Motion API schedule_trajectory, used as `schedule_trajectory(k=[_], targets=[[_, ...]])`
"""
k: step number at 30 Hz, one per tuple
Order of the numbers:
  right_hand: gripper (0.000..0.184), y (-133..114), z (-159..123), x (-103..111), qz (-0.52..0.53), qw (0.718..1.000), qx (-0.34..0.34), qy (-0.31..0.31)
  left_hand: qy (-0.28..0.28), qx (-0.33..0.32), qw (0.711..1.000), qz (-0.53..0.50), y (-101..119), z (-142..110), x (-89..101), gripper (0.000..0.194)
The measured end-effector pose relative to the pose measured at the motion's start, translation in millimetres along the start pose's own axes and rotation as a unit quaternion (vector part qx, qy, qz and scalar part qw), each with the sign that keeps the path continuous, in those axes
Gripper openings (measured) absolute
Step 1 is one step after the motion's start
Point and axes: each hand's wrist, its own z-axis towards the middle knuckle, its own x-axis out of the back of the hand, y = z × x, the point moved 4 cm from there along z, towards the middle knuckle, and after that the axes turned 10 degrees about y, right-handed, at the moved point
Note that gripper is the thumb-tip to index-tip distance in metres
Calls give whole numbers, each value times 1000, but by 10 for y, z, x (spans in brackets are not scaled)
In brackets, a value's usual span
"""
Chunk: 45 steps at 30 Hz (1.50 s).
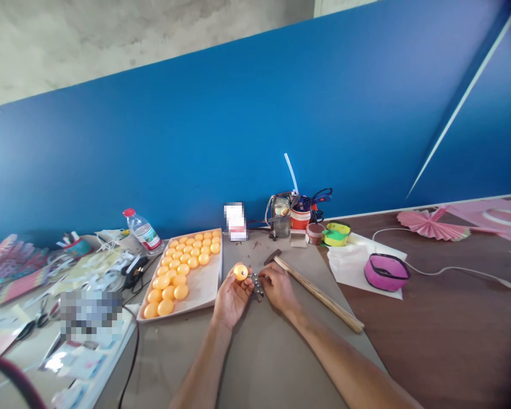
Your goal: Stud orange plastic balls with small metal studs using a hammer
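My left hand (230, 298) is closed round an orange ping-pong ball (239, 272) with a small dark and silvery spot on its side. Just right of it, my right hand (276, 285) has its fingers pinched together over the mat; whatever they hold is too small to make out. Between the two hands lies a scatter of small shiny metal pieces (258, 284). A hammer (323, 292) with a wooden handle rests beside my right hand. To the left, a shallow white tray (202, 284) carries several rows of similar orange balls (179, 268).
Behind the hands stand a glass jar (282, 221), a red cup (300, 218) and a yellow-green container (336, 234). A pink round case (386, 272) sits on the right. A water bottle (143, 233), scissors (33, 322) and cables crowd the left. A blue partition (196, 142) closes off the back.
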Motion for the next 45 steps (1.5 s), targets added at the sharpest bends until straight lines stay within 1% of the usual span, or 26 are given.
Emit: schedule_trajectory(k=[2, 5, 8, 10, 12, 15, 19, 22, 25, 27, 31, 35, 39, 45], targets=[[18, -20, 6, 6, 43, 999, 1, 23, 0, 0, 1000, -1, 1, 3, 2, 34], [19, -42, -4, -3, 77, 997, -13, 24, -7, -3, 1000, -3, 5, 6, -2, 36], [16, -44, -18, -3, 121, 991, -58, 22, -19, -7, 1000, -4, 12, -4, -19, 38], [11, -42, -20, -1, 177, 979, -96, 26, -26, -8, 1000, -7, 17, -16, -36, 38], [8, -44, -18, -10, 240, 962, -130, 26, -30, -6, 1000, -7, 19, -27, -49, 37], [11, -54, -22, -52, 316, 931, -180, 11, -30, -2, 1000, -8, 17, -33, -57, 36], [14, -90, -46, -120, 413, 874, -254, -26, -32, 0, 999, -10, 8, -35, -50, 36], [16, -136, -53, -115, 461, 845, -270, -23, -37, -5, 999, -2, 4, -36, -43, 32], [15, -173, -55, -97, 491, 826, -276, -25, -33, 5, 999, 14, -9, -37, -37, 25], [15, -185, -56, -88, 498, 819, -283, -26, -32, 10, 999, 20, -15, -47, -46, 23], [15, -181, -57, -84, 516, 806, -290, -16, -41, -2, 999, 33, -18, -92, -92, 21], [18, -160, -72, -129, 532, 791, -300, -28, -50, -15, 997, 50, -31, -113, -122, 21], [19, -136, -83, -167, 532, 790, -303, -35, -60, -21, 996, 57, -33, -111, -137, 23], [16, -131, -80, -183, 525, 797, -295, -45, -61, -25, 995, 76, -26, -128, -167, 23]])
